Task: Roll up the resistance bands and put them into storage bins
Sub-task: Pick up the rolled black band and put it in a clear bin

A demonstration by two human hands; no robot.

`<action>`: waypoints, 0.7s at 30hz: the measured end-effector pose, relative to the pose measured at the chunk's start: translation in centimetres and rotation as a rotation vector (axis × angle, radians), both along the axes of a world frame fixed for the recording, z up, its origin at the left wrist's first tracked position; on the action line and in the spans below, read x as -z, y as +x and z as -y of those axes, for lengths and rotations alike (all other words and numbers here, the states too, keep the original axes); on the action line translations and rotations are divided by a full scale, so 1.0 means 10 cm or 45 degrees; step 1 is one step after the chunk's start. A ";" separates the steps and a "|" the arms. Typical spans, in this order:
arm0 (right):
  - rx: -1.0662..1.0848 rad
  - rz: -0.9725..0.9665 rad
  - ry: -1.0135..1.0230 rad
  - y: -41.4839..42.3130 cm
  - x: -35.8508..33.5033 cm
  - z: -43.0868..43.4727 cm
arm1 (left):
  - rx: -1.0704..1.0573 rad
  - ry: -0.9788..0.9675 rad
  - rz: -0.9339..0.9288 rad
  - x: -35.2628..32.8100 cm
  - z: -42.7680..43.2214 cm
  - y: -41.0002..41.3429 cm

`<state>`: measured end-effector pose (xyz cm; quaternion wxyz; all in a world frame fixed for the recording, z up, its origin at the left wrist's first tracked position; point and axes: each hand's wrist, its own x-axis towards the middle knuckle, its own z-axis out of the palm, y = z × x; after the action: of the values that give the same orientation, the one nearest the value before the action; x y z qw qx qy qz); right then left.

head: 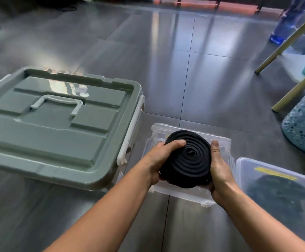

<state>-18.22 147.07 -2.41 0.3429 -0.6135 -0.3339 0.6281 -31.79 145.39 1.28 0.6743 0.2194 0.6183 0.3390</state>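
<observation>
The floor (pixel 211 79) was glossy grey tile, with pale slanted furniture legs (pixel 286 42) and a speckled blue-green object (pixel 304 128) far to the right of the fingers, and blurred blue bottles (pixel 282 28) beyond them.

In the head view, both hands held a rolled black resistance band (pixel 189 160), wound into a flat spiral that faced the camera. The left hand (pixel 163 155) gripped the coil's left edge, its fingers (pixel 175 143) curled over the top of the coil. The right hand (pixel 219 170) cupped the right edge with the thumb lying up along the rim; its other fingers were hidden under the coil. The band sat between the two hands, over a small clear bin (pixel 182 194) that lay directly beneath the fingers; whether the coil touched the bin could not be told.

Just right of the right hand stood a second clear bin (pixel 246 166) with dark contents (pixel 279 195) and a yellow label (pixel 275 172); its writing was too blurred to read. Left of the left hand sat a large grey-green storage bin (pixel 57 135) with its lid on, a folding handle (pixel 57 102) and white latches (pixel 129 135). A small white sticker (pixel 81 90) on the lid was unreadable.
</observation>
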 end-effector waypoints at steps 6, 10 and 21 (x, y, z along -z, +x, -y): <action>-0.108 0.045 -0.191 0.02 0.11 -0.16 | 0.059 -0.154 0.037 0.07 -0.10 -0.05; -0.140 0.060 -0.377 0.07 0.21 -0.20 | 0.080 -0.296 0.102 0.17 -0.15 0.00; -0.073 -0.039 -0.322 0.17 0.40 -0.35 | 0.025 -0.299 0.112 0.39 -0.28 0.12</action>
<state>-16.48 150.55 -6.39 0.2497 -0.6322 -0.2641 0.6842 -30.57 148.24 -2.64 0.7252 0.1297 0.6213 0.2670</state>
